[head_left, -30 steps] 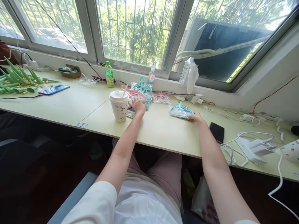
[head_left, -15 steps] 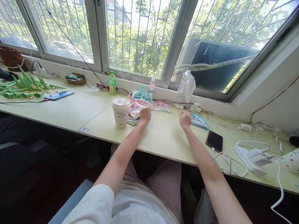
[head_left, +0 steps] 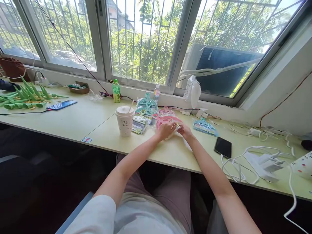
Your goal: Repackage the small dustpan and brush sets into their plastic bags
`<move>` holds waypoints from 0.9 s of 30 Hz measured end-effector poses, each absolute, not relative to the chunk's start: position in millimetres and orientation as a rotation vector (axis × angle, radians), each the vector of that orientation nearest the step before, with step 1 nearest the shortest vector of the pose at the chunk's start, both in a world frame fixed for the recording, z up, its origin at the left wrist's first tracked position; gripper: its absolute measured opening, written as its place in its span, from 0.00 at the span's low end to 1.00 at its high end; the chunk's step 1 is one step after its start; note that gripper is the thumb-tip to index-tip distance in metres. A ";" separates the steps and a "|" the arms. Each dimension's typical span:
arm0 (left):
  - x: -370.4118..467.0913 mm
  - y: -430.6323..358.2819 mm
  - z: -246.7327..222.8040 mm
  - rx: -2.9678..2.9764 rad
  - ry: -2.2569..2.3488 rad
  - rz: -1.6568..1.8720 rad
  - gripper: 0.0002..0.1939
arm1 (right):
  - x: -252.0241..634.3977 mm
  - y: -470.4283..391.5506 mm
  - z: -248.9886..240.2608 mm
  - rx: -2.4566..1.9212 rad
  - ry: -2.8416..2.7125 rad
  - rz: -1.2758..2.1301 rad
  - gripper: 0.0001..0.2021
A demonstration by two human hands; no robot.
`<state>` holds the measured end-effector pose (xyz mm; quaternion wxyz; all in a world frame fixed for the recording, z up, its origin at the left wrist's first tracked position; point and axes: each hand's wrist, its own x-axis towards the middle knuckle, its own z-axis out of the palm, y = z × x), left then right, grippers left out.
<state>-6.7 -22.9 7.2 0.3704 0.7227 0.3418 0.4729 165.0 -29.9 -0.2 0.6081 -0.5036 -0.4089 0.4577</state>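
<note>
A pink dustpan-and-brush set [head_left: 162, 121] in clear wrapping lies between my hands, near the middle of the table. My left hand [head_left: 167, 130] grips the near side of the wrapped pink set. Close beside it on the right, my right hand [head_left: 184, 130] pinches the same packaging, its fingertips almost meeting the left ones. Behind lies another pink set [head_left: 166, 111]. Teal sets [head_left: 147, 105] are piled to the left, with a pale green one [head_left: 140, 123] in front. A blue set [head_left: 205, 126] rests to the right.
A lidded paper cup [head_left: 125, 122] with a straw stands left of my hands. At the back are a green bottle [head_left: 116, 91] and a small bottle [head_left: 156, 92]. A black phone [head_left: 223, 147], white cables and a power strip [head_left: 260, 167] lie right; green leafy pieces [head_left: 26, 96] lie far left.
My hands have come together, the right moving left and the left moving right. A wrapped pink set has shifted right from the pile, uncovering the pale green one.
</note>
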 end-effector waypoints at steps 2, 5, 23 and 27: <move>-12.6 -16.1 9.8 1.978 0.949 1.335 0.10 | 169.7 -25.8 0.7 -1.133 -0.868 0.981 0.03; -22.4 -3.9 14.8 1.918 1.109 1.606 0.16 | 176.3 -21.1 4.3 -1.037 -0.804 0.905 0.03; -32.0 35.2 7.3 0.858 0.736 1.197 0.06 | 196.6 -18.5 -1.3 -1.415 -0.859 0.433 0.15; -31.5 37.6 8.0 0.796 0.733 1.209 0.05 | 194.8 -20.2 1.7 -1.430 -1.026 0.374 0.15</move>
